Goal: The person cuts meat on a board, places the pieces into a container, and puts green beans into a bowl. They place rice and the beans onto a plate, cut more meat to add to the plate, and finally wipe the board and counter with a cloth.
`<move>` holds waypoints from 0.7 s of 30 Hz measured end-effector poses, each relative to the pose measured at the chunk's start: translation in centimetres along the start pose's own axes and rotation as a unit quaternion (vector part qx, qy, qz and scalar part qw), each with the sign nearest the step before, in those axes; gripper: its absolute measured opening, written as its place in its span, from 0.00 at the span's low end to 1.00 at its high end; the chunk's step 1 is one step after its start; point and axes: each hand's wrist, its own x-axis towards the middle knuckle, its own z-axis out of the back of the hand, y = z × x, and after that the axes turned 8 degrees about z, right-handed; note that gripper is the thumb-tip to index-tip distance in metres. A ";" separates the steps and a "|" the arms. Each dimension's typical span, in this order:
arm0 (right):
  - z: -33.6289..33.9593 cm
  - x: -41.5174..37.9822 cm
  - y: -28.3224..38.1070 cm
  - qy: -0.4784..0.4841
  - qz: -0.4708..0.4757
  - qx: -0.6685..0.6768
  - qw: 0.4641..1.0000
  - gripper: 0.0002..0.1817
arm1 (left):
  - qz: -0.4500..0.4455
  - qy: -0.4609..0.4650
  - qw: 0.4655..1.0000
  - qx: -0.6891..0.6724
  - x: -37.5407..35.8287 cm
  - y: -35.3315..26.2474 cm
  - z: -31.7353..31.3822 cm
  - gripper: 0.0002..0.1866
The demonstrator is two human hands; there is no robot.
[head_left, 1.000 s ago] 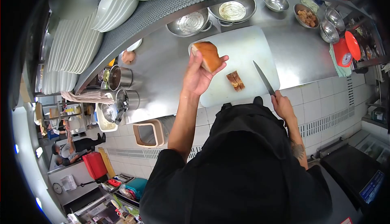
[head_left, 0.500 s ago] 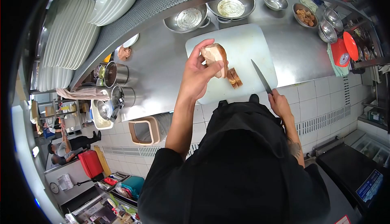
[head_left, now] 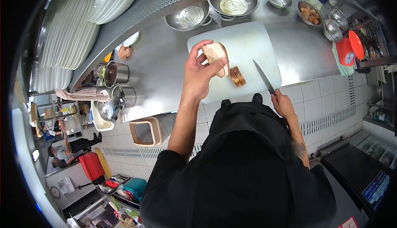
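Note:
A pale, brown-edged piece of meat [head_left: 216, 57] is gripped between the thumb and fingers of my left hand [head_left: 199, 74], above the left part of the white cutting board [head_left: 252, 38]. Just right of that hand, brown cut pieces [head_left: 237, 77] lie together on the board. My right hand [head_left: 283, 102] is wrapped round the handle of a knife [head_left: 263, 76], at the board's lower right edge. The blade points up and left over the board, apart from the meat.
Metal pans [head_left: 191, 17] stand behind the board. A bowl of brown chunks [head_left: 310, 14] and a red scale [head_left: 345, 51] are at the right. Lidded pots [head_left: 118, 74] stand at the left, below stacked plates [head_left: 70, 29]. Another person [head_left: 66, 151] is far left.
The meat in my left hand has tilted slightly, showing more of its pale face. The view has shifted a little; the knife stays in my right hand.

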 end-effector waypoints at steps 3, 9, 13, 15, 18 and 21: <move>-0.3 -0.1 -0.5 0.002 0.012 -0.003 1.000 0.11 | 0.007 0.015 0.999 -0.031 0.0 0.0 0.3 0.33; -0.3 -0.2 -0.3 0.007 0.008 -0.001 1.000 0.11 | -0.009 0.022 1.000 -0.016 0.1 0.3 0.3 0.34; -0.3 -0.1 -0.4 0.008 0.006 -0.009 1.000 0.11 | 0.008 0.020 0.999 -0.025 -0.1 0.0 0.2 0.37; 0.0 -0.2 -0.2 0.018 -0.019 0.007 1.000 0.11 | -0.033 0.009 0.999 0.025 0.0 0.7 0.7 0.35; -0.5 -0.5 -1.3 0.000 -0.006 0.014 1.000 0.11 | -0.014 -0.002 0.974 0.225 1.2 3.0 2.4 0.34; -0.3 -0.7 -1.5 -0.001 -0.021 -0.002 1.000 0.12 | 0.030 0.011 0.937 0.346 5.4 11.9 4.5 0.35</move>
